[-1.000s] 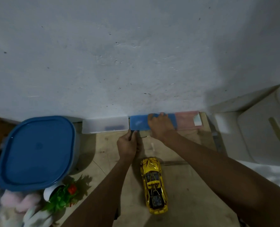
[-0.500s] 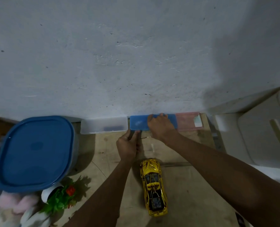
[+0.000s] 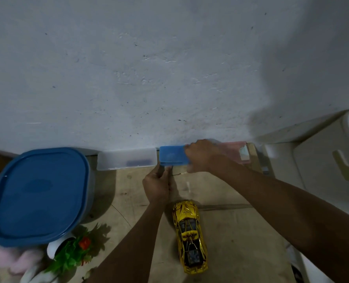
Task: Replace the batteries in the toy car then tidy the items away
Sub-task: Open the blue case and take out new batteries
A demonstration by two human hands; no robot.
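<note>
The right hand (image 3: 200, 156) lies curled over the right end of a small blue plastic box (image 3: 172, 157) against the wall, gripping it, while the left hand (image 3: 157, 184) pinches that box's front edge between thumb and fingers. A frosted clear plastic box (image 3: 126, 159) sits just left of it and a pink plastic box (image 3: 237, 152) just right. The shiny yellow toy car (image 3: 190, 235) rests on the pale wooden surface (image 3: 241, 231) near the left wrist, well apart from a big blue-lidded tub (image 3: 36, 195).
</note>
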